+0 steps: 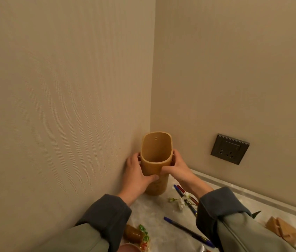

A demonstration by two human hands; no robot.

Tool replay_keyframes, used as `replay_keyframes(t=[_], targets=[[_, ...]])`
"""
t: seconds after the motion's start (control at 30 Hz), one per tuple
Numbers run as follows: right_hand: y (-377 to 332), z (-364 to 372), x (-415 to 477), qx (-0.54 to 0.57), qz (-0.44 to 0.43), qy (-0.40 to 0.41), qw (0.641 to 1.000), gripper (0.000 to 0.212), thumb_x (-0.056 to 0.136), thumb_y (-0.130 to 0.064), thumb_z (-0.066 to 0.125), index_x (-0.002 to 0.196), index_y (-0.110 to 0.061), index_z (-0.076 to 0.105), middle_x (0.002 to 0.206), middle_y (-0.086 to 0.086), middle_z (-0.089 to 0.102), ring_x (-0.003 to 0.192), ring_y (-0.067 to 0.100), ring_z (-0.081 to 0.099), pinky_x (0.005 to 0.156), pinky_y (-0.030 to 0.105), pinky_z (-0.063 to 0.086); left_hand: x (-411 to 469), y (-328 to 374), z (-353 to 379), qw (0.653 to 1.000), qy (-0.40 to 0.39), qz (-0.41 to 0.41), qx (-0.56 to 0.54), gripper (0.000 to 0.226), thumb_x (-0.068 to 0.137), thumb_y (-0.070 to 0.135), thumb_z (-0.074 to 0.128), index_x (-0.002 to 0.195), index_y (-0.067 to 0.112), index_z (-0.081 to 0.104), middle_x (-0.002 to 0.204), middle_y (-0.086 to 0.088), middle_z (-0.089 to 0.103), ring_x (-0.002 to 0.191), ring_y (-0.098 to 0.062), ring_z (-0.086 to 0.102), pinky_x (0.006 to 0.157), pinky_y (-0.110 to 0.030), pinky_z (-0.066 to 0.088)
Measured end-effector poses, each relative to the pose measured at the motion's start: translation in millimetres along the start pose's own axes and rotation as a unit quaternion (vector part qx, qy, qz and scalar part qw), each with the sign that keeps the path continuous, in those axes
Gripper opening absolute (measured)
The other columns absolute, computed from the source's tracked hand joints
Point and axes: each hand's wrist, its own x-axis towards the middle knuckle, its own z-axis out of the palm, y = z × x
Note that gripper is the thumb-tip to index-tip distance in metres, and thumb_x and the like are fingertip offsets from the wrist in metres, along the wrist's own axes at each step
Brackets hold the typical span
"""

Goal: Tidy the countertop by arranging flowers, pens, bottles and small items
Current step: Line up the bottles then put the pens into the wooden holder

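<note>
By the right sleeve (234,224) a blue pen (187,231) is lying slantwise, right of and nearer than the wooden holder (152,167), which is standing upright in the wall corner; the left hand (136,171) and right hand (177,166) are clasping its sides, the right probably sitting closer to the pen

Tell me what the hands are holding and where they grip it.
Both hold the bamboo holder: left hand on its left side, right hand on its right side, around mid-height, thumbs across the front.
</note>
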Motion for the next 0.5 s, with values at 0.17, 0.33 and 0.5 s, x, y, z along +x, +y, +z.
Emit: replay_keyframes(t=[0.17,0.33,0.5], targets=[[0,-5,0,-0.023,-0.022,0.005,0.999,0.077,0.076,0.001,0.069,0.137,-0.033,0.036,0.121,-0.009,0.054,0.115,0.015,0.052,0.079,0.022,0.047,6,4,5,1.0,0.001,0.0,0.001,0.098,0.065,0.038,0.087,0.141,0.027,0.026,0.141,0.002,0.034,0.126,-0.019,0.044,0.102,-0.042,0.047],[3,-14,-17,-0.131,0.016,0.019,0.991,0.081,0.086,-0.02,0.069,0.152,-0.029,0.023,0.145,0.0,0.042,0.135,0.025,0.04,0.101,0.037,0.042,-4,-3,9,0.999,-0.025,-0.027,-0.024,0.085,0.07,0.037,0.084,0.129,0.034,0.023,0.134,0.003,0.036,0.119,-0.017,0.045,0.098,-0.039,0.048],[9,-41,-53,-0.179,0.064,0.07,0.979,0.049,0.09,-0.016,0.063,0.136,-0.021,0.047,0.134,0.002,0.054,0.117,0.015,0.053,0.091,0.028,0.047,-19,-2,23,0.993,-0.07,-0.074,-0.058,0.053,0.081,0.033,0.074,0.107,0.029,0.028,0.116,0.004,0.044,0.104,-0.015,0.054,0.089,-0.036,0.052]])
